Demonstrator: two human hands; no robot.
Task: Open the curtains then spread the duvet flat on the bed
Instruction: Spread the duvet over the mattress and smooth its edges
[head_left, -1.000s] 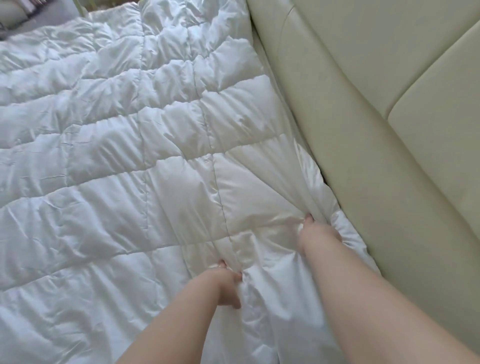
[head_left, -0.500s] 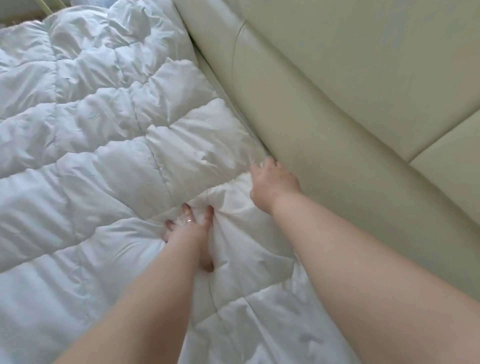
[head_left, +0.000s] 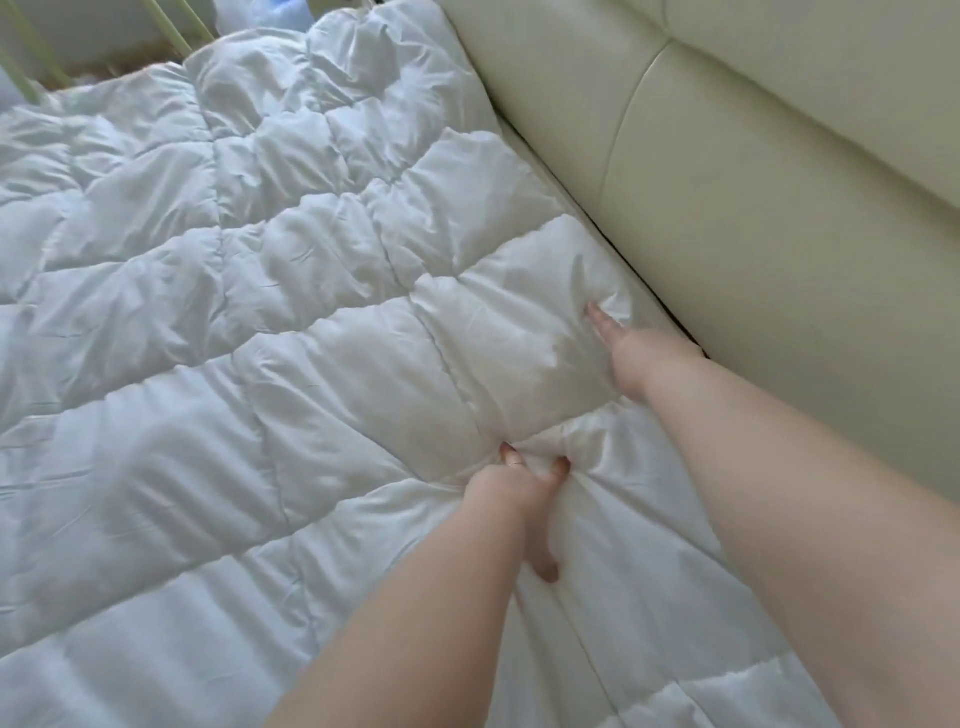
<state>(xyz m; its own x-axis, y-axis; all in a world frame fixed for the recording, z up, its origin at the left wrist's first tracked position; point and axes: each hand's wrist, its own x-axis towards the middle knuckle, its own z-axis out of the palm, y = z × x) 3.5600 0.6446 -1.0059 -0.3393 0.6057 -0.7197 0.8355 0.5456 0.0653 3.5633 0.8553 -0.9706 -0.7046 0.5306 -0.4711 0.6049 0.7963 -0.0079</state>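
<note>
Bed: cream padded headboard runs along its right side.
On bed: white quilted duvet covers the surface, puffy and creased, its edge touching the headboard's base.

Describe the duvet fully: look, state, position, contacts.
The duvet is white, puffy, stitched into rectangular pockets, with a smooth, slightly shiny cover. It lies spread over the bed, wrinkled, its edge against the cream padded headboard. The left hand digs into a seam; the right hand pushes near the edge.
</note>
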